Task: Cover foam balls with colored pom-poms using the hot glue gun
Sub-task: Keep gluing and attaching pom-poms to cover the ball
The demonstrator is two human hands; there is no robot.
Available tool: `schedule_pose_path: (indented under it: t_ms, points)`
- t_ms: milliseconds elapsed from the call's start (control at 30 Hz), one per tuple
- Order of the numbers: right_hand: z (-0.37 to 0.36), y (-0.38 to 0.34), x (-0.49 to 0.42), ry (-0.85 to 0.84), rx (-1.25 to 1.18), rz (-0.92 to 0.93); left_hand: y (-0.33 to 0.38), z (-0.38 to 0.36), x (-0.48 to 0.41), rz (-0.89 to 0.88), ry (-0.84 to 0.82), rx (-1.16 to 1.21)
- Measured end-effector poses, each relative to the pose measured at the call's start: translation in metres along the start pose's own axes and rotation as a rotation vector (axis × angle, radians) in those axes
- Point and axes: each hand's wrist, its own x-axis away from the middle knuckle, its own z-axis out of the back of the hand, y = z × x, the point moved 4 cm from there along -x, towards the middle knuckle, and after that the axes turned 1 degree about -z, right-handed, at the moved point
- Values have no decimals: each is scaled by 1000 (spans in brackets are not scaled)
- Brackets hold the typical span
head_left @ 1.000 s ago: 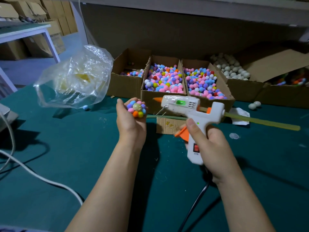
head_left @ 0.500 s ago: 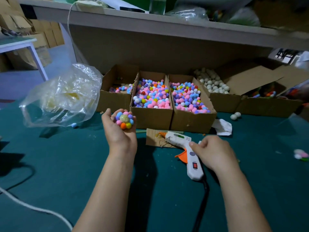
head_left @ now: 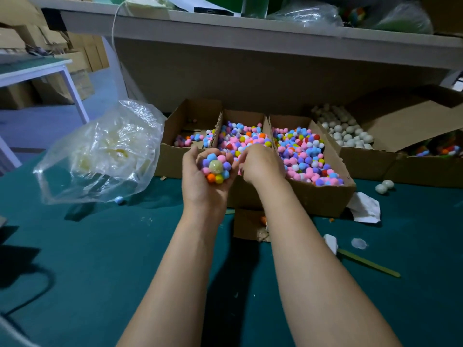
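The left hand (head_left: 200,189), fingers half curled, cups the foam ball (head_left: 216,168). Just right of it, the right hand (head_left: 260,164) reaches into the box (head_left: 244,115); I cannot tell its grip.

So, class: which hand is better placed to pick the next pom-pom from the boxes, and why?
The right hand: it hangs over the middle pom-pom box, while the left hand is busy gripping the part-covered foam ball.
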Motion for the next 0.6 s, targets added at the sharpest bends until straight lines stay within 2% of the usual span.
schedule_pose_path:
  t_ms: [133,300,400,500,600]
  points:
    - [1,1,-9,12,-77,49,-3,2,-5,45,-7,35]
    - [27,17,18,192,-628,167,-3,5,0,71,10,66]
    - [36,26,54,145,-930,261,-5,6,7,71,11,59]
    - [29,35,88,67,-955,325,-11,6,16,80,-31,62]
    - [17,42,109,91,-953,334,-19,8,28,86,-73,52]
